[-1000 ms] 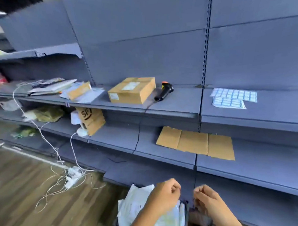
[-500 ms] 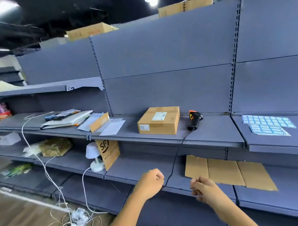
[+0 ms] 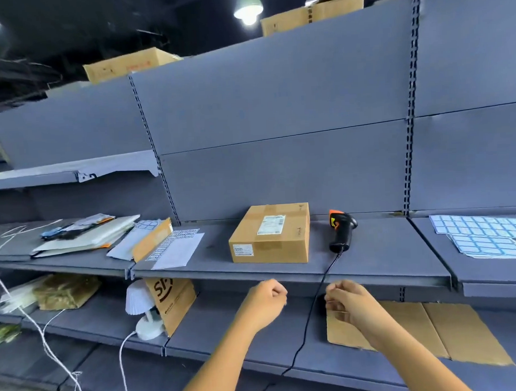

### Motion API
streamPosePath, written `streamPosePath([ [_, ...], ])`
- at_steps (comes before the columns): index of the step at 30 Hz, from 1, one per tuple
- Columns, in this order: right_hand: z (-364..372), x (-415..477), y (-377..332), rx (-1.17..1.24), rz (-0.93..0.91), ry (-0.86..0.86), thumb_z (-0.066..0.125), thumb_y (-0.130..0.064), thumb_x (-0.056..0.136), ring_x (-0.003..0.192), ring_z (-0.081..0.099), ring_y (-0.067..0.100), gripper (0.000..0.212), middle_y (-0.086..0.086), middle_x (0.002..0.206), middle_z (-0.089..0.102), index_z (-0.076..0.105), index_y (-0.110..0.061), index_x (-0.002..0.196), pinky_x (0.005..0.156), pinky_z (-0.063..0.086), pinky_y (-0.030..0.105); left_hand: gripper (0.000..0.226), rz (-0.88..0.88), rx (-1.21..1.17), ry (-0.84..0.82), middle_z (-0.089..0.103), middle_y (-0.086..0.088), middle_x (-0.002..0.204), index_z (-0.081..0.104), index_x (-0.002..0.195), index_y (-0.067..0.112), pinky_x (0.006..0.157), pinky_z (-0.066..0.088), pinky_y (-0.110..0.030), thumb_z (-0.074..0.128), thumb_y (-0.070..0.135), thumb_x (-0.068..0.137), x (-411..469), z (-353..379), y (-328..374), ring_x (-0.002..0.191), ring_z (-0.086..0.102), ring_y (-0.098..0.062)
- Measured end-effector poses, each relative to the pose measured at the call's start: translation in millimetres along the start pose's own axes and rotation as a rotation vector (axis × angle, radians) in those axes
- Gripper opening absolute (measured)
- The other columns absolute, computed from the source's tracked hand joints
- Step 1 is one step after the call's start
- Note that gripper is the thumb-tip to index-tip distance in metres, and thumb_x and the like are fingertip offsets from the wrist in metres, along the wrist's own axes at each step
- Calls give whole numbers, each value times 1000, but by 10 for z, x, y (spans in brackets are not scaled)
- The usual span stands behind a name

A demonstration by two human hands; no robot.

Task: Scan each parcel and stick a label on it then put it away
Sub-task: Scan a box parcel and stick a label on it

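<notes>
Head view of grey store shelving. A parcel (image 3: 270,233), a brown box with a white label on top, sits on the middle shelf (image 3: 213,272), set back from the front edge with bare shelf to its left and in front. A scanner (image 3: 342,231) lies just right of it, not touching, and its cable (image 3: 312,311) drops over the shelf edge and runs down between the two hands. Both hands hang below that edge, in front of the lower shelf, near each other but apart. The left hand (image 3: 266,303) has a closed grip, fingers curled into a loose fist with nothing showing in it. The right hand (image 3: 344,302) curls its fingers toward the thumb; whether that grip pinches anything small cannot be told. It covers the left corner of a flat cardboard (image 3: 452,334) lying on the lower shelf. Label sheets (image 3: 483,234) lie on the next shelf bay to the right, well apart from the parcel, cut off by the frame edge. Papers (image 3: 84,237) are stacked at far left. Below them a lamp (image 3: 140,307) stands beside a leaning envelope (image 3: 174,302), whose top is hidden by the shelf above. The print on the parcel's label is too small to read, and the far left is blurred.
</notes>
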State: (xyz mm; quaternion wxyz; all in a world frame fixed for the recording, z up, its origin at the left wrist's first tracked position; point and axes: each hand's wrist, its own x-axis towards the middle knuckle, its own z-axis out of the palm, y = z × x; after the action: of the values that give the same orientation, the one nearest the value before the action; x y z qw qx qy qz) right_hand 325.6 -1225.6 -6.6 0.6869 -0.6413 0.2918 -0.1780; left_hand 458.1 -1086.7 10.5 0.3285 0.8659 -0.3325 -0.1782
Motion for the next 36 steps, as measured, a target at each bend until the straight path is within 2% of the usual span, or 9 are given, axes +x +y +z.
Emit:
streamPosePath([
  [7, 68, 736, -435, -75, -34, 70, 49, -10, 93, 74, 56, 19, 8, 7, 82, 57, 52, -11, 86, 64, 44, 26, 19, 46, 50, 26, 66, 7, 95, 61, 97, 24, 69, 49, -31, 43, 25, 91, 740, -284, 165, 88, 63, -16],
  [10, 180, 1038, -539, -98, -70, 125, 52, -14, 93, 82, 56, 19, 4, 7, 89, 58, 53, -11, 90, 72, 45, 28, 20, 88, 29, 63, 66, 7, 94, 62, 96, 23, 75, 49, -30, 43, 24, 91, 1108, -406, 144, 89, 63, -16],
  [14, 345, 1453, -587, -142, -14, 254, 54, -31, 95, 113, 52, 36, 27, 20, 118, 55, 49, -8, 109, 98, 43, 45, 14, 132, -66, 150, 64, 11, 91, 62, 87, 27, 74, 52, -32, 49, 23, 90, 1596, -590, -53, 83, 62, -12],
  [16, 442, 1667, -559, -80, 112, 257, 57, -41, 91, 123, 45, 39, 45, 18, 134, 47, 43, -9, 120, 102, 42, 48, 13, 152, -37, 253, 61, 13, 98, 61, 92, 27, 78, 52, -31, 49, 23, 91, 1817, -759, -164, 90, 58, -9],
  [20, 596, 2034, -505, 52, 293, 256, 64, -56, 80, 111, 51, 29, 69, 5, 126, 50, 43, -14, 130, 81, 48, 39, 34, 25, 46, 260, 49, -4, 130, 48, 123, 17, 94, 44, -38, 43, 33, 93, 2329, -1103, -431, 116, 50, -25],
  [25, 700, 2219, -487, 202, 360, 293, 76, -46, 73, 90, 58, 25, 45, 7, 98, 57, 57, -15, 100, 83, 50, 38, 53, -154, -37, -21, 38, -12, 140, 32, 138, 8, 99, 38, -36, 37, 41, 97, 2542, -1143, -693, 122, 44, -29],
  [30, 743, 2207, -497, 255, 415, 264, 80, -37, 70, 74, 58, 20, 42, 8, 83, 59, 59, -13, 96, 56, 41, 23, 64, -132, -200, 17, 25, -12, 148, 18, 145, 9, 102, 34, -39, 43, 38, 95, 2613, -1147, -827, 130, 37, -30],
  [33, 777, 2155, -514, 297, 378, 259, 78, -29, 74, 74, 57, 21, 32, 11, 86, 60, 60, -10, 92, 57, 41, 23, 69, -77, -327, -30, 18, -6, 155, 6, 150, 15, 106, 28, -37, 42, 40, 97, 2621, -1217, -938, 137, 29, -26],
  [36, 761, 2106, -481, 349, 281, 285, 75, -24, 78, 71, 55, 19, 22, 10, 86, 60, 64, -11, 91, 58, 40, 24, 76, -62, -516, 1, 22, -2, 155, 11, 150, 18, 110, 26, -39, 48, 50, 92, 2673, -1349, -1092, 139, 28, -23],
])
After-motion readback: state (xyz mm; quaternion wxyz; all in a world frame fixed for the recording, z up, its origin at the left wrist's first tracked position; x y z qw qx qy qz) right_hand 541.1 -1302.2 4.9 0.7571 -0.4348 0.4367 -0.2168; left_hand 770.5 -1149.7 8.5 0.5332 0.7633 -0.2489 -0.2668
